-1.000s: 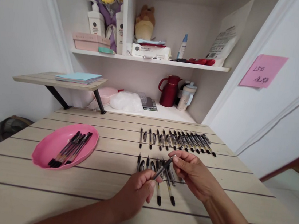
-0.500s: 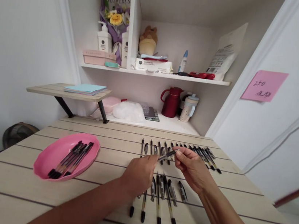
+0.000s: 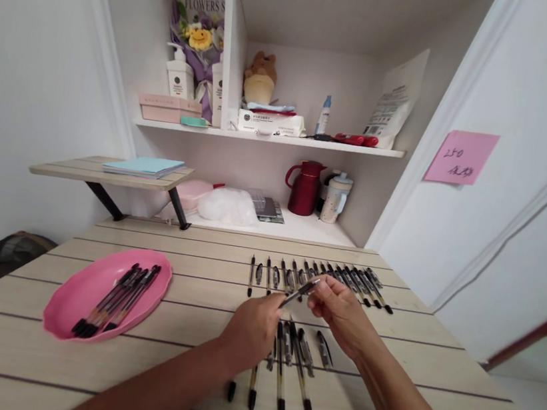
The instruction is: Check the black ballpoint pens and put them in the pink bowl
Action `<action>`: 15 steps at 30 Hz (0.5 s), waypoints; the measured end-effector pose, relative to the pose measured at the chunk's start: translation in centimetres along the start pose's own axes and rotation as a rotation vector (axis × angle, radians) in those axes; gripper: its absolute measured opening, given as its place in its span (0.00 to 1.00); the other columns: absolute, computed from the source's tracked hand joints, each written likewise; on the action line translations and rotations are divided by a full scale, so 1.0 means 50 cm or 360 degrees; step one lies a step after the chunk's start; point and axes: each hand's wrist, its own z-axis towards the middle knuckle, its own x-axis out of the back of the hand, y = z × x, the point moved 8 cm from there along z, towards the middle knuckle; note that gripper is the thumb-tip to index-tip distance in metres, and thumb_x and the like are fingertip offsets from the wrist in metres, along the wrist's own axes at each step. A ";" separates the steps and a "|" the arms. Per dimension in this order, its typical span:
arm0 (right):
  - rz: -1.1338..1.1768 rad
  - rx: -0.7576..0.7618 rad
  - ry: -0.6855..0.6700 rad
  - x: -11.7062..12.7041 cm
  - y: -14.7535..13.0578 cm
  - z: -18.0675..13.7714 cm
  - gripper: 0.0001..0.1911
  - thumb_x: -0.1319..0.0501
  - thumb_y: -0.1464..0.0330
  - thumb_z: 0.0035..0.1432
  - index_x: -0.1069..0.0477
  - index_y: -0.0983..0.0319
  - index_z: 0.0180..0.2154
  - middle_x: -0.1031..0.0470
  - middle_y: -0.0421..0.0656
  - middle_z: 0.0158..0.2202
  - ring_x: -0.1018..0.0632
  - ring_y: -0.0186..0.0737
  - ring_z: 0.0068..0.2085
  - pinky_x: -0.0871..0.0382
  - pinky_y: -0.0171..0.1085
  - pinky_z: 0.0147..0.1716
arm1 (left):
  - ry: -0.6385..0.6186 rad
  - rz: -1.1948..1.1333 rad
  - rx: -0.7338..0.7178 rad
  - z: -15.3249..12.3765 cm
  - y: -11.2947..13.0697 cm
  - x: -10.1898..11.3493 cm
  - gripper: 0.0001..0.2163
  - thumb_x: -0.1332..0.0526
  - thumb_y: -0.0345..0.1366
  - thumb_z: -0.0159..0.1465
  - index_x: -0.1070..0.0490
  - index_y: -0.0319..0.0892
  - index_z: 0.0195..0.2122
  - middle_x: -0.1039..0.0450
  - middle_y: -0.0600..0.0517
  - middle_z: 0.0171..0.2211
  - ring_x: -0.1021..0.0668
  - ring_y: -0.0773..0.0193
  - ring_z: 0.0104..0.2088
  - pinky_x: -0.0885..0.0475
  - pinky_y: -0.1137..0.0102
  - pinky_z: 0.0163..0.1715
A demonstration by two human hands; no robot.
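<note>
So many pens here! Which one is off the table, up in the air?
The pen held between the left hand and the right hand. It slants above the table; the two rows lie flat on the wood, and the rest lie in the pink tray.

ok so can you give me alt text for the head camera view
Two hands, left hand and right hand, hold one black pen between them above a wooden table. More pens lie in rows beneath and beyond the hands, and a pink tray at left holds several pens.
</note>
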 end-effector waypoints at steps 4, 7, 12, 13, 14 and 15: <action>0.0106 0.0005 -0.0021 0.000 0.000 0.000 0.21 0.40 0.54 0.47 0.29 0.59 0.41 0.29 0.45 0.39 0.32 0.31 0.25 0.45 0.32 0.19 | -0.0209 -0.0797 0.0418 0.005 -0.043 -0.031 0.13 0.51 0.36 0.60 0.33 0.38 0.42 0.42 0.59 0.15 0.42 0.73 0.15 0.46 0.77 0.17; 0.0091 0.0046 0.0040 0.005 0.004 0.003 0.20 0.36 0.57 0.43 0.27 0.61 0.38 0.28 0.44 0.34 0.36 0.28 0.22 0.48 0.31 0.18 | -0.0444 -0.1200 0.0631 -0.006 -0.049 -0.058 0.14 0.48 0.38 0.58 0.35 0.38 0.43 0.43 0.61 0.16 0.49 0.77 0.12 0.55 0.77 0.13; 0.0073 0.0074 0.0155 0.015 0.023 0.008 0.15 0.35 0.58 0.42 0.27 0.63 0.29 0.37 0.36 0.16 0.42 0.27 0.18 0.52 0.31 0.17 | -0.0682 -0.1636 0.0732 -0.027 -0.029 -0.081 0.14 0.46 0.42 0.57 0.35 0.39 0.40 0.43 0.61 0.17 0.52 0.79 0.12 0.59 0.78 0.12; 0.0063 0.0080 0.0192 0.018 0.025 0.008 0.15 0.35 0.58 0.42 0.28 0.63 0.28 0.38 0.35 0.16 0.42 0.27 0.18 0.52 0.31 0.17 | -0.0661 -0.1613 0.0739 -0.028 -0.030 -0.082 0.13 0.46 0.42 0.58 0.35 0.39 0.39 0.43 0.61 0.17 0.52 0.79 0.12 0.59 0.78 0.12; 0.0048 0.0078 0.0225 0.021 0.026 0.007 0.14 0.34 0.58 0.42 0.29 0.63 0.26 0.38 0.35 0.15 0.42 0.27 0.18 0.52 0.31 0.17 | -0.0604 -0.1548 0.0732 -0.027 -0.033 -0.081 0.12 0.46 0.41 0.58 0.35 0.39 0.39 0.43 0.61 0.17 0.51 0.79 0.12 0.58 0.78 0.13; 0.0034 0.0069 0.0247 0.022 0.026 0.006 0.14 0.34 0.59 0.41 0.29 0.63 0.25 0.38 0.35 0.15 0.41 0.27 0.18 0.52 0.30 0.17 | -0.0522 -0.1459 0.0709 -0.024 -0.036 -0.077 0.12 0.47 0.40 0.58 0.34 0.38 0.38 0.43 0.61 0.16 0.50 0.79 0.12 0.57 0.78 0.13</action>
